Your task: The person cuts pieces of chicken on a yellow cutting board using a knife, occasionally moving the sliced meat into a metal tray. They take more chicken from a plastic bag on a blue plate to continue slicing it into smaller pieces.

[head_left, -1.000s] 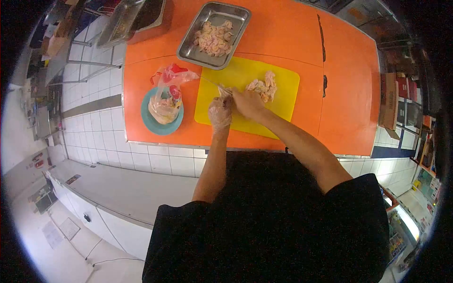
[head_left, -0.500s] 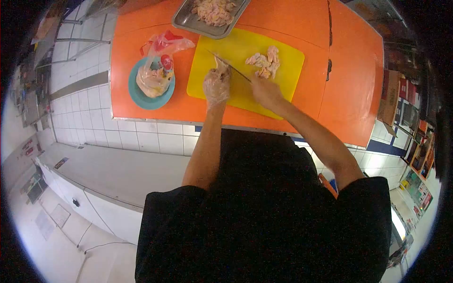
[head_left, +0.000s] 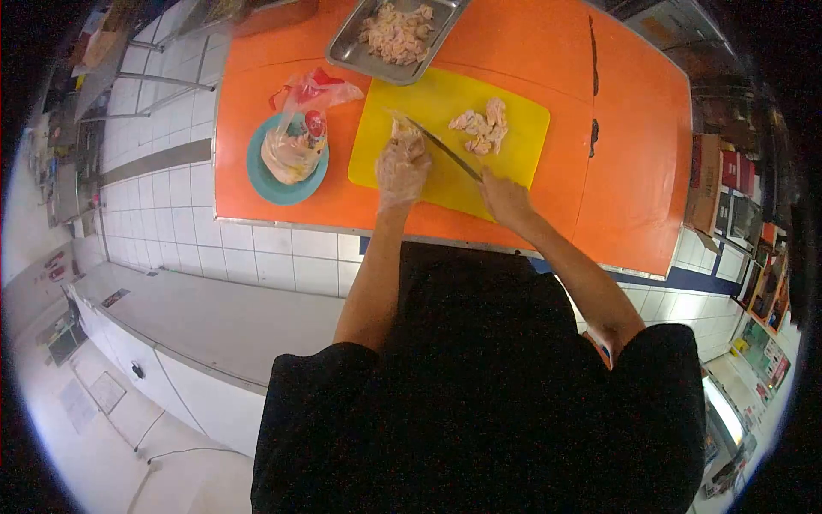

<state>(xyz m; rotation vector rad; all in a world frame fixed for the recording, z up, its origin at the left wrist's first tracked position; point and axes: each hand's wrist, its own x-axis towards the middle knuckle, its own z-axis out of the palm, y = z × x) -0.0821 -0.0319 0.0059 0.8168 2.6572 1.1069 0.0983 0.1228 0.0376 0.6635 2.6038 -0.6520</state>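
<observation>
My left hand (head_left: 402,173), in a clear plastic glove, is closed on a pale piece of raw meat (head_left: 406,130) at the left side of the yellow cutting board (head_left: 445,94). My right hand (head_left: 507,199) grips the handle of a knife (head_left: 447,152). Its long blade slants up and left, with the tip beside the meat; whether it touches cannot be made out. Several cut pieces of raw meat, likely chicken (head_left: 483,128), lie on the board's right half. My left fingers partly hide the held piece.
A metal tray (head_left: 342,47) with small meat pieces (head_left: 396,34) stands beyond the board. To the left, a blue-green bowl (head_left: 257,176) holds a plastic bag of meat (head_left: 289,157). Everything rests on an orange table (head_left: 616,184). A white chest (head_left: 214,313) stands at lower left.
The knife has drawn back toward my right side; its blade previously crossed over the held meat. My left hand still holds the piece. The whole view has shifted slightly.
</observation>
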